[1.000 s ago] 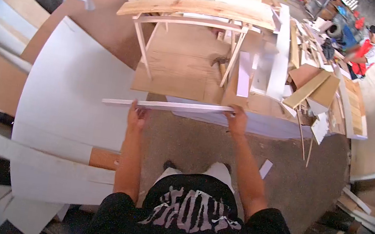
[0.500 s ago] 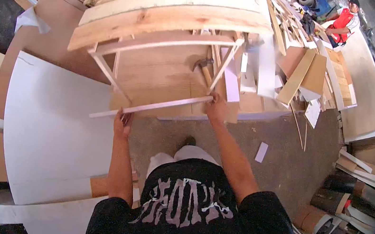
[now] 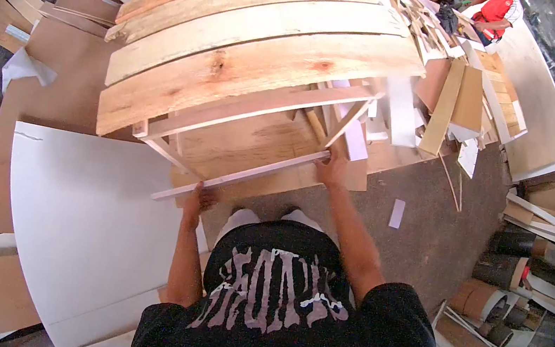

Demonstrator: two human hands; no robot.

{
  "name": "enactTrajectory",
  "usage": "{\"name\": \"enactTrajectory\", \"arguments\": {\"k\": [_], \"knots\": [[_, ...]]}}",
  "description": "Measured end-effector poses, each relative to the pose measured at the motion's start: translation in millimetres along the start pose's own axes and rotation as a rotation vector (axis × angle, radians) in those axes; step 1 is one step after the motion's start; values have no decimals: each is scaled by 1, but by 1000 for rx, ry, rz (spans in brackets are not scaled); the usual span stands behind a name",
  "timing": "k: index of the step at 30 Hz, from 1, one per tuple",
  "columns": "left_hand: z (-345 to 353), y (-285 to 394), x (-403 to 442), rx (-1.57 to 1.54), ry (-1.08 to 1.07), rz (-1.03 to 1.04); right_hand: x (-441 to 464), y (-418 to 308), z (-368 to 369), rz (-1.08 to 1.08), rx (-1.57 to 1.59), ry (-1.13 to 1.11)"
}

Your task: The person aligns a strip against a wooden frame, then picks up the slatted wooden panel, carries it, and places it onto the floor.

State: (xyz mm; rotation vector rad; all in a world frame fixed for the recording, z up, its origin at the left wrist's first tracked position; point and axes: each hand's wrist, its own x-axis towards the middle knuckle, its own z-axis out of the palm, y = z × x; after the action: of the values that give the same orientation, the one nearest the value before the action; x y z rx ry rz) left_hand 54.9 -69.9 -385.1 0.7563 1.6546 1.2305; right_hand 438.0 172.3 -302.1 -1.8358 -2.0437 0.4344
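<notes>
A slatted wooden top of several pale planks tilts in front of me, with a slim wooden frame along its near side. A narrow wooden strip runs across the frame's lower end. My left hand is closed on the strip a little in from its left end, which sticks out past the hand. At the strip's right end, my right hand grips it where it meets a slanted frame piece. Under the frame, a hammer's wooden handle shows in part; its head is mostly hidden.
A large white panel lies to the left. Scrap boards are heaped at the right, and offcuts are stacked at the far right. A small pale piece lies on the floor. A person in red is at upper right.
The slatted top and its frame now appear larger and lower in view, and cover more of the hammer. Both hands keep hold of the strip, which has shifted slightly right and down.
</notes>
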Motion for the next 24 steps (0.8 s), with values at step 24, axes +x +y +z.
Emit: {"name": "enactTrajectory", "arguments": {"k": [24], "knots": [[-65,55,-31,-631,804,-211,5,-18,-14,83,141,-194]]}}
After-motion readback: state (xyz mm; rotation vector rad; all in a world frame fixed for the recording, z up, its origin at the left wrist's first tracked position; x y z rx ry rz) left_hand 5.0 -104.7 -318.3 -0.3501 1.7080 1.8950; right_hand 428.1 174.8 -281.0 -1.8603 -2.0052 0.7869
